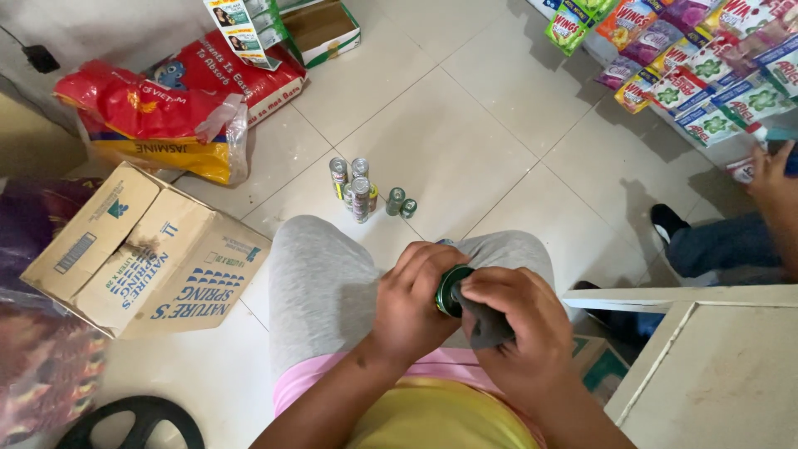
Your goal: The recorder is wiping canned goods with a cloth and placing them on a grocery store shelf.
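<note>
The left hand (413,301) wraps its grip around a small green can (450,290) held over the person's lap, fingers curled tight on its side. The right hand (519,333) presses a dark grey cloth (486,323) against the can's end, its grip pinching the cloth. On the tiled floor (465,141) just beyond the knees stands a cluster of 6 or so more cans (359,188). A cardboard box (145,249) lies to the left, near a red and yellow rice sack (154,125). Another person's hand (773,179) shows at the right edge, by hanging sachet packs (706,75).
</note>
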